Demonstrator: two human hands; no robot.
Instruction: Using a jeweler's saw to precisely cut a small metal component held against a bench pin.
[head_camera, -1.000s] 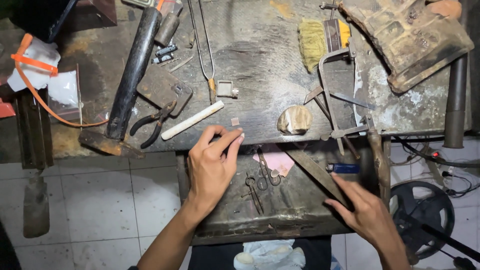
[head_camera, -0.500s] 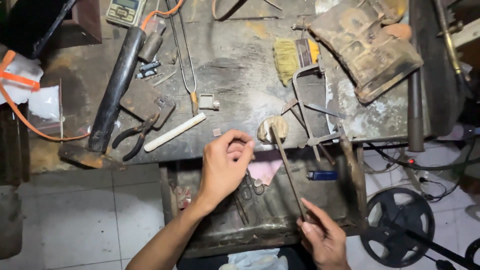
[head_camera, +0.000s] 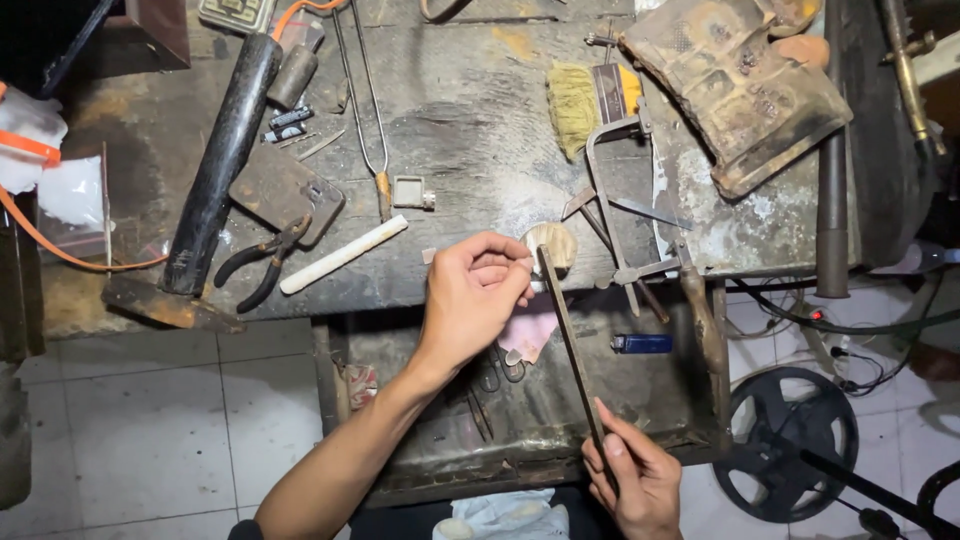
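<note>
A worn, dark wooden table (head_camera: 470, 110) filled the upper part of the view, its top scarred, stained and dusted pale in patches. Below its front edge hung a shallow, grimy tray-like drawer (head_camera: 540, 440). The floor (head_camera: 150, 420) was laid with pale square tiles, dulled and marked, with dark grout lines. To the right, black cables (head_camera: 840, 325) trailed over the tiles beside a black spoked wheel (head_camera: 790, 440). Light fell from above; the corners stayed dim.
</note>
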